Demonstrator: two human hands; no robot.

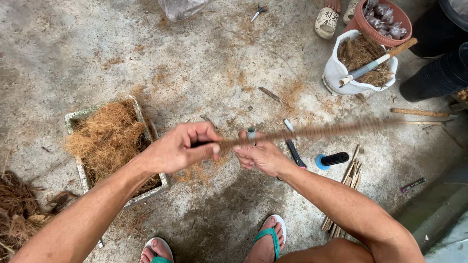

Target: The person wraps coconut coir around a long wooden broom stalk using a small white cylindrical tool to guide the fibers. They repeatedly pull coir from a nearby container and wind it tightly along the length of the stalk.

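Your feet [265,241] in green-strapped flip-flops stood at 6 o'clock on stained grey concrete floor [209,63] littered with brown fibre. At 9 o'clock sat a tray [80,170] heaped with coir; at 2 o'clock, a white sack [336,73] of fibre. Your left hand [178,148] was closed tight round the near end of a fibre-wrapped rod [317,130], thumb pressing it. Your right hand [261,156] pinched the rod just beside it, fingers curled. It ran blurred toward 3 o'clock.

A terracotta pot [363,23] stands beside a white bucket [336,73]; scissors [258,11] lie on the concrete floor [97,48].
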